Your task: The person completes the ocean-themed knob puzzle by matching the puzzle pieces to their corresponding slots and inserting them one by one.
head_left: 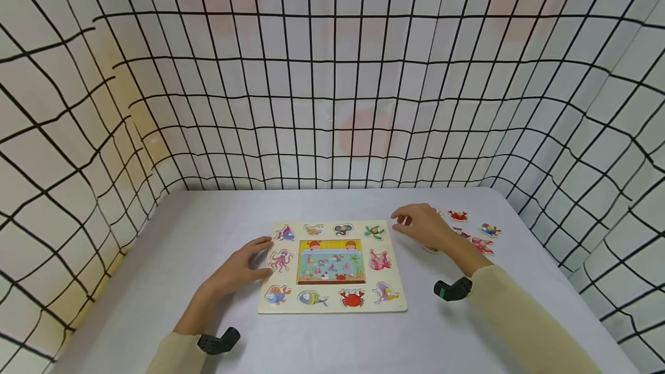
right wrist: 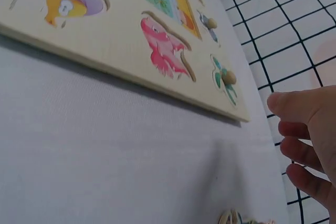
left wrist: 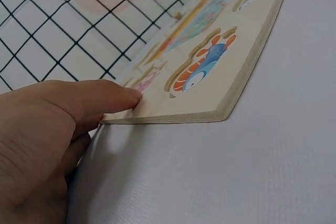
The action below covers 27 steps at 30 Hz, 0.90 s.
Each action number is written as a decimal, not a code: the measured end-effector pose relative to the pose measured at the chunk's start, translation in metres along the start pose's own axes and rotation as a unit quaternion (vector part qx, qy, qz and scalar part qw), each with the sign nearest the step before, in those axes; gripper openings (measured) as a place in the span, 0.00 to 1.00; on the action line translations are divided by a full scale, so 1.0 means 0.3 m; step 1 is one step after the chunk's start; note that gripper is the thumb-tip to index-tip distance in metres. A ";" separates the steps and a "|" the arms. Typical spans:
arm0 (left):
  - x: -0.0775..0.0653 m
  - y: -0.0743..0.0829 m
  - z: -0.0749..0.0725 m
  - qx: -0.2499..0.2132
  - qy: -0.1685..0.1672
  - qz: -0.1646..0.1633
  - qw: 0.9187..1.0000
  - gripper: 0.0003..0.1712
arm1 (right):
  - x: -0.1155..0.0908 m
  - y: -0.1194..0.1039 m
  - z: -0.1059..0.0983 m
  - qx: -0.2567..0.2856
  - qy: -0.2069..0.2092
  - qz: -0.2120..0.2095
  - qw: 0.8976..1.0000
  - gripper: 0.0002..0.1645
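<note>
A wooden knob puzzle board (head_left: 332,308) with sea-animal pictures lies flat on the table. My left hand (head_left: 236,267) rests at its left edge, fingers and thumb spread; in the left wrist view the thumb (left wrist: 113,97) touches the board beside the pink octopus picture. Off the board's upper right corner, my right hand (head_left: 423,225) hovers with loosely bent fingers and nothing visible between them. Near it, the green turtle piece (right wrist: 224,78) sits in the board with a round knob, and a dark bluish piece (right wrist: 208,27) beside it also has a knob.
Loose puzzle pieces lie right of the board, among them a red crab (head_left: 458,216), a blue piece (head_left: 490,229) and a pink piece (head_left: 481,245); some are partly hidden by my right hand and arm. Black grid netting (head_left: 332,97) over white panels surrounds the white table (head_left: 208,212).
</note>
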<state>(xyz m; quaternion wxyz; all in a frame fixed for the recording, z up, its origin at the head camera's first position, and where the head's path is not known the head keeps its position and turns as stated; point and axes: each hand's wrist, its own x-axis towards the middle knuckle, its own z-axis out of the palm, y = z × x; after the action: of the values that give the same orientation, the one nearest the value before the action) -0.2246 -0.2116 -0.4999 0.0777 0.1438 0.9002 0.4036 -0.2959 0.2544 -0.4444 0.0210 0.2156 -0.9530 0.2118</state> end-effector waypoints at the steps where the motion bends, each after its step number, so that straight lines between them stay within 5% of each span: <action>1: -0.002 0.001 0.000 -0.001 0.000 -0.002 1.000 0.43 | -0.009 0.012 -0.003 0.001 -0.004 -0.001 1.000 0.16; 14: -0.002 -0.002 -0.007 0.003 0.005 -0.003 1.000 0.44 | -0.138 0.146 -0.042 0.017 0.007 0.003 1.000 0.13; 27: -0.012 0.006 -0.009 -0.003 -0.001 0.012 1.000 0.44 | -0.234 0.270 -0.006 0.030 -0.006 -0.007 1.000 0.08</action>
<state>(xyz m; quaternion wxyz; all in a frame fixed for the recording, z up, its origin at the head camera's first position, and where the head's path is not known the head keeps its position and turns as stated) -0.2215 -0.2134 -0.4966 0.0743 0.1544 0.8972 0.4071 -0.2663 0.3496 -0.4841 0.0108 0.2238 -0.9449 0.2385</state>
